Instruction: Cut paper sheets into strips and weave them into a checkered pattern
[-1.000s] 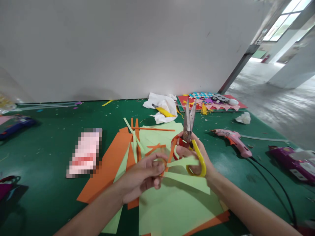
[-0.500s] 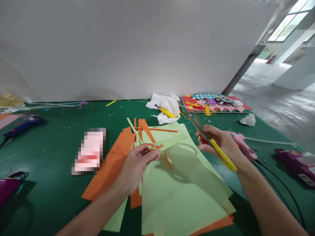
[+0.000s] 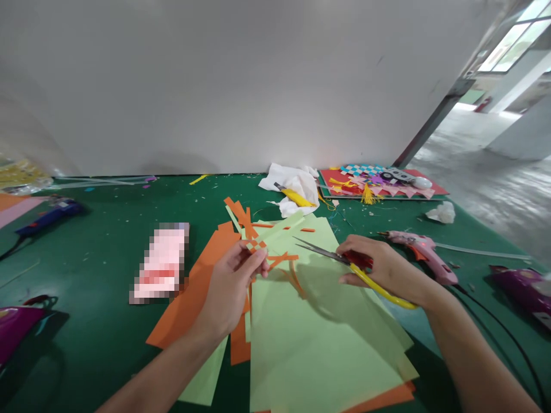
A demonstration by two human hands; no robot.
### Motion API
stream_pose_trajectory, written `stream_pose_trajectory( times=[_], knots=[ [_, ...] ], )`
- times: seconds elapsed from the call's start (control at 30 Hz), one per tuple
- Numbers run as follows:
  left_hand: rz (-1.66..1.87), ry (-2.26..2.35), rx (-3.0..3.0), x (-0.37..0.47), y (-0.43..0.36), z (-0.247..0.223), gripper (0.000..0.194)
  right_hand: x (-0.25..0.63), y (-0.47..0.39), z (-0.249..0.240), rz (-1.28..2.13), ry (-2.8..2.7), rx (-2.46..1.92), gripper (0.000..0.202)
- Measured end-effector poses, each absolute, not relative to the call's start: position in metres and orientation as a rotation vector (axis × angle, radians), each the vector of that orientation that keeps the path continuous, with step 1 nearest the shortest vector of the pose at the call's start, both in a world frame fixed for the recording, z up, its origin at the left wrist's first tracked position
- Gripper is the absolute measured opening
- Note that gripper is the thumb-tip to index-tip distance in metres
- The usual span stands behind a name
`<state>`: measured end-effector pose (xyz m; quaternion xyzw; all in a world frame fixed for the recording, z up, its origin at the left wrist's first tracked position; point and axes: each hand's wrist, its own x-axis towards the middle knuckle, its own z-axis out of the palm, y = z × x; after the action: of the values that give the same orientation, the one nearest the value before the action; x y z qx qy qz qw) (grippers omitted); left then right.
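Between thumb and fingers, my left hand (image 3: 235,278) pinches a small weave of orange and light green paper strips (image 3: 257,245), whose loose ends stick out on several sides. My right hand (image 3: 379,267) grips a pair of scissors (image 3: 321,250) with yellow and red handles, blades slightly apart and aimed left at the weave without touching it. Beneath both hands lie light green paper sheets (image 3: 327,350). Orange sheets (image 3: 196,284) are on the left, partly behind my left wrist. A curled orange strip (image 3: 297,281) rests on the green paper.
A pink glue gun (image 3: 424,252) lies right of my right hand, a purple one (image 3: 523,292) beyond it. At the back are a yellow utility knife (image 3: 297,198) on white tissue and a red board (image 3: 430,186) with paper decorations. A blurred pink item (image 3: 159,264) lies left.
The weave in my left hand has turned and shifted slightly left. My right hand has swung the scissors from pointing up and away to pointing left, nearer the strips.
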<state>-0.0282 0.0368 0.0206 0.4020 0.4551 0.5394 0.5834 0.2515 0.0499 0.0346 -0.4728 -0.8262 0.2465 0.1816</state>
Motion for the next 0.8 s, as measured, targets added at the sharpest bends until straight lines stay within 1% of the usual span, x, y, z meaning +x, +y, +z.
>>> stream_pose_trajectory(
  times=[0.2,0.3,0.47,0.8],
  knots=[
    [1.242,1.168,1.151,-0.025,0.031,0.024,0.015,0.239,0.048,0.038,0.866,-2.376,-1.289,0.034],
    [1.207,1.179,1.246,-0.023,0.028,0.025,0.018,0.235,0.045,0.041,0.930,-2.401,-1.246,0.037],
    [1.142,1.209,1.249,-0.022,0.025,0.024,0.025,0.233,0.040,0.046,0.957,-2.428,-1.198,0.036],
    [1.145,1.186,1.329,-0.020,0.023,0.025,0.024,0.223,0.039,0.046,0.947,-2.450,-1.166,0.034]
  ],
)
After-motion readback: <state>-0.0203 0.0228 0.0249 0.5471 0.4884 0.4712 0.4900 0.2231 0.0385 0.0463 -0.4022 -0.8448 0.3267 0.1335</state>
